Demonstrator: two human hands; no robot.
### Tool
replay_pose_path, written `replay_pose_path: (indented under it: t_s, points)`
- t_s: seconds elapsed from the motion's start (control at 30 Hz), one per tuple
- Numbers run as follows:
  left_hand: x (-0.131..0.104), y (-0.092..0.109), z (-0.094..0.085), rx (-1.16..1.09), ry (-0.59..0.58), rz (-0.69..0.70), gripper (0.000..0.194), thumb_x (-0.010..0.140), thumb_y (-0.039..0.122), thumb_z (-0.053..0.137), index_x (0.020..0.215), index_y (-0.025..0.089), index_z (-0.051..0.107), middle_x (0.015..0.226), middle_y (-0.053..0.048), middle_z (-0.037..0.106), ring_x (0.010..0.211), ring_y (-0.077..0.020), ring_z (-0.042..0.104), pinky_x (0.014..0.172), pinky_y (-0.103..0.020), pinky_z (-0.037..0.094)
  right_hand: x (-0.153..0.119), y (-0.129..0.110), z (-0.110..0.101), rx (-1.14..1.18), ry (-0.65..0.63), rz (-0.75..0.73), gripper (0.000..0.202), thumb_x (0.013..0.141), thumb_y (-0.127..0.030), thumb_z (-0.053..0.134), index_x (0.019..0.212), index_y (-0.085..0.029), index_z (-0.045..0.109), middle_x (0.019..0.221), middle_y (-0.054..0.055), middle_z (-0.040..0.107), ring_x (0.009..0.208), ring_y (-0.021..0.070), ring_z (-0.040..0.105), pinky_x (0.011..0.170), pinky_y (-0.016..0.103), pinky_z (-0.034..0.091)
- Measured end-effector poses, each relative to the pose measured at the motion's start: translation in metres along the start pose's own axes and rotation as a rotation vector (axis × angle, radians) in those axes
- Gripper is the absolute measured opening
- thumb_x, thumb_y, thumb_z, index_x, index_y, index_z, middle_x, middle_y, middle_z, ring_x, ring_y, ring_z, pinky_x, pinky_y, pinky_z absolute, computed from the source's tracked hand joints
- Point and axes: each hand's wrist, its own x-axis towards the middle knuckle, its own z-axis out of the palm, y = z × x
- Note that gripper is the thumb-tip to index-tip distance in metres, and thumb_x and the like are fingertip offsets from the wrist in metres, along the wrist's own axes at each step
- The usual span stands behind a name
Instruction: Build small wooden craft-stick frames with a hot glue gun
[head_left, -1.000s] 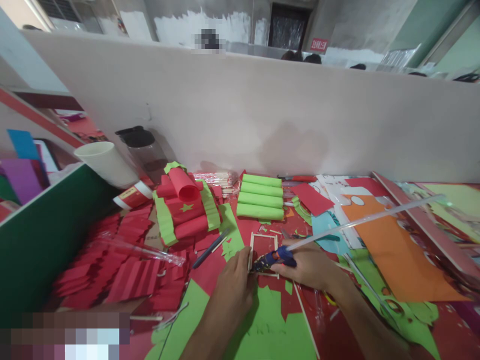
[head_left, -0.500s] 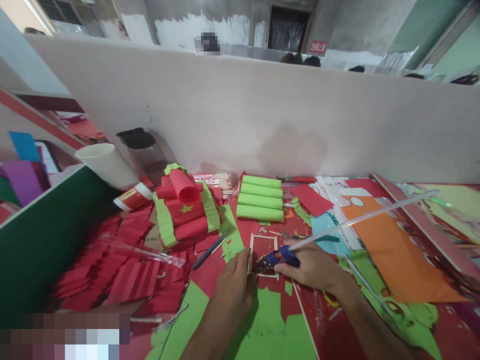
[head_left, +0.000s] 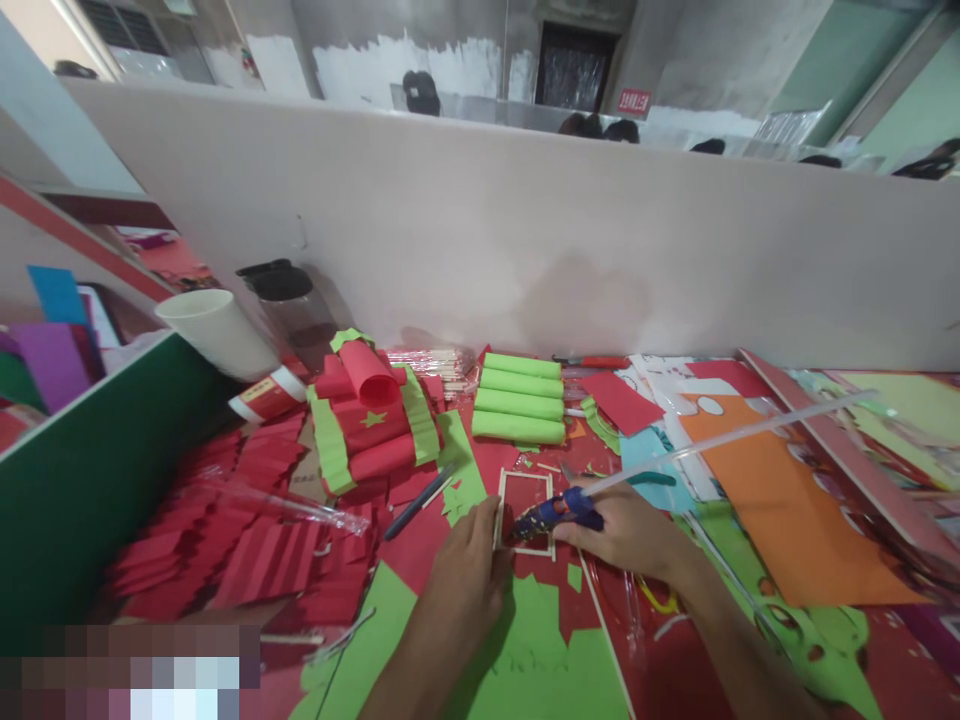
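A small square frame of pale wooden sticks [head_left: 527,474] lies on the red surface between my hands. My left hand [head_left: 466,560] is at its left side, fingers closed on the left edge of the frame. My right hand [head_left: 637,530] is wrapped round a blue glue gun [head_left: 559,511], whose tip points down to the left at the frame's lower left part. A long clear glue stick [head_left: 727,440] runs out of the gun's back towards the upper right. The exact contact of the tip is hidden.
Green paper rolls [head_left: 519,397] lie behind the frame. Left of them is a red and green paper model [head_left: 373,420], with folded red strips [head_left: 262,560] and a dark pen [head_left: 418,502] nearby. Orange paper [head_left: 787,500] and scissors [head_left: 765,610] are at right. A partition [head_left: 450,220] stands behind.
My hands and the glue gun hold nearly the same place over the stick frame. The whole view has shifted very slightly.
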Motion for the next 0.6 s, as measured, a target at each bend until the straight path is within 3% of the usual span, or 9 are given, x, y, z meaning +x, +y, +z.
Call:
replay_pose_path:
  t_s: [0.17, 0.37, 0.6]
  points:
    - [0.000, 0.002, -0.001, 0.019, -0.012, -0.006, 0.040, 0.091, 0.014, 0.043, 0.132, 0.013, 0.043, 0.115, -0.018, 0.064, 0.105, -0.0286, 0.062, 0.083, -0.041, 0.053, -0.005, 0.007, -0.008, 0.026, -0.010, 0.014, 0.033, 0.090, -0.051, 0.055, 0.081, -0.022, 0.068, 0.081, 0.002, 0.069, 0.075, 0.0188, 0.061, 0.071, 0.028, 0.042]
    - [0.001, -0.001, 0.001, 0.074, -0.016, 0.000, 0.040, 0.092, 0.018, 0.045, 0.131, 0.012, 0.044, 0.116, -0.019, 0.064, 0.107, -0.0305, 0.062, 0.081, -0.041, 0.054, -0.017, 0.014, -0.022, 0.035, -0.023, 0.097, 0.031, 0.087, -0.052, 0.057, 0.094, -0.025, 0.072, 0.099, 0.003, 0.073, 0.087, 0.0223, 0.064, 0.075, 0.029, 0.046]
    - [0.000, 0.000, 0.001, 0.068, 0.010, 0.030, 0.039, 0.093, 0.018, 0.043, 0.132, 0.014, 0.042, 0.116, -0.018, 0.064, 0.105, -0.0296, 0.063, 0.079, -0.041, 0.055, -0.021, 0.018, -0.032, -0.091, -0.090, 0.124, 0.042, 0.086, -0.061, 0.055, 0.090, -0.025, 0.074, 0.093, 0.004, 0.074, 0.088, 0.0244, 0.064, 0.078, 0.032, 0.045]
